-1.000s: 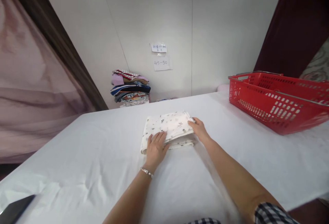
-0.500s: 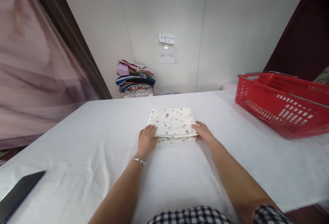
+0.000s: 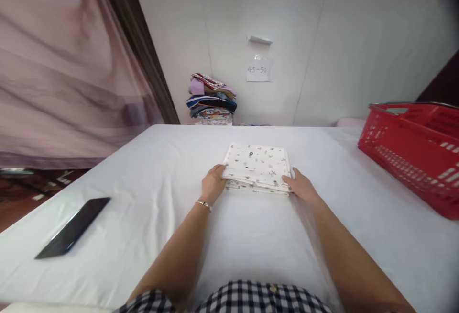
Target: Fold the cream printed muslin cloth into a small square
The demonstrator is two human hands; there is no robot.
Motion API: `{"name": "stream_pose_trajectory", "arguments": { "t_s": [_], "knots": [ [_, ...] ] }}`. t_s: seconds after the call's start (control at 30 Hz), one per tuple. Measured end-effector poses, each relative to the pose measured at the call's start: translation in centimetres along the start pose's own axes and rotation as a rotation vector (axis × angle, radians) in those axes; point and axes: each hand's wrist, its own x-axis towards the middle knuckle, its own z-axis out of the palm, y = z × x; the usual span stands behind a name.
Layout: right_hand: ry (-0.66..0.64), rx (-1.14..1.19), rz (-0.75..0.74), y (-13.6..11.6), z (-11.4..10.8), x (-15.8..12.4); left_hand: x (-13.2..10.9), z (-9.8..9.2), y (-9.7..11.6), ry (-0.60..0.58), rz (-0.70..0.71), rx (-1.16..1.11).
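A white folded cloth (image 3: 256, 162) printed with small scattered motifs lies in several layers on the white-covered table (image 3: 143, 160). Its exact kind of garment cannot be told. My left hand (image 3: 213, 182), with a bracelet at the wrist, is closed on the near left corner. On the opposite side, my right hand (image 3: 301, 184) grips the near right corner, thumb on top and the other fingers partly hidden. The layered front edge faces me between both hands.
A red plastic basket (image 3: 409, 145) stands on the table at the right. At the left lies a dark flat object (image 3: 73, 229), phone-like or tablet-like. Beyond the far edge rises a pile of folded clothes (image 3: 211, 100) against the wall. A pink curtain (image 3: 71, 64) hangs left.
The view has swung left, so everything appears further right and more of the dark flat object shows. Both hands stay on the folded cloth's near corners; the right hand's fingers have shifted slightly.
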Motion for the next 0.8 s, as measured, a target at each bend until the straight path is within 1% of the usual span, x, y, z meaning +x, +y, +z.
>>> {"name": "stream_pose_trajectory", "arguments": {
  "t_s": [0.1, 0.2, 0.27, 0.33, 0.43, 0.47, 0.5, 0.57, 0.6, 0.63, 0.67, 0.7, 0.77, 0.8],
  "knots": [
    [0.059, -0.055, -0.060, 0.3, 0.1, 0.2, 0.0, -0.3, -0.5, -0.036, -0.065, -0.110],
    [0.095, 0.017, -0.113, 0.4, 0.3, 0.3, 0.0, -0.4, -0.4, -0.002, -0.080, -0.167],
    [0.136, 0.065, -0.118, 0.4, 0.6, 0.4, 0.1, -0.4, -0.2, -0.007, -0.065, -0.159],
    [0.145, 0.061, -0.103, 0.4, 0.7, 0.5, 0.2, -0.4, -0.2, -0.057, -0.055, -0.164],
    [0.105, -0.023, -0.090, 0.3, 0.6, 0.4, 0.4, -0.7, -0.6, -0.144, -0.078, -0.215],
    [0.132, -0.049, -0.105, 0.1, 0.5, 0.1, 0.5, -0.9, -0.9, -0.160, -0.087, -0.238],
    [0.195, -0.060, -0.143, -0.2, 0.3, -0.2, 0.6, -1.0, -1.1, -0.172, -0.098, -0.260],
    [0.377, -0.022, -0.292, -1.1, 0.1, -1.3, 0.8, -1.3, -1.5, -0.186, -0.123, -0.300],
    [0.441, 0.027, -0.391, -1.8, 0.3, -2.1, 0.8, -1.4, -1.6, -0.190, -0.135, -0.316],
    [0.456, 0.088, -0.489, -2.6, 0.6, -2.9, 0.9, -1.5, -1.6, -0.191, -0.145, -0.331],
    [0.406, 0.152, -0.576, -3.4, 1.1, -3.7, 1.0, -1.6, -1.6, -0.192, -0.152, -0.344],
    [0.298, 0.208, -0.646, -4.2, 1.9, -4.5, 1.1, -1.7, -1.5, -0.191, -0.154, -0.356],
    [0.027, 0.267, -0.747, -5.8, 3.9, -5.6, 1.2, -1.8, -1.2, -0.181, -0.145, -0.377],
    [-0.066, 0.260, -0.798, -6.5, 5.0, -5.9, 1.3, -1.8, -1.1, -0.173, -0.134, -0.385]
  ]
}}
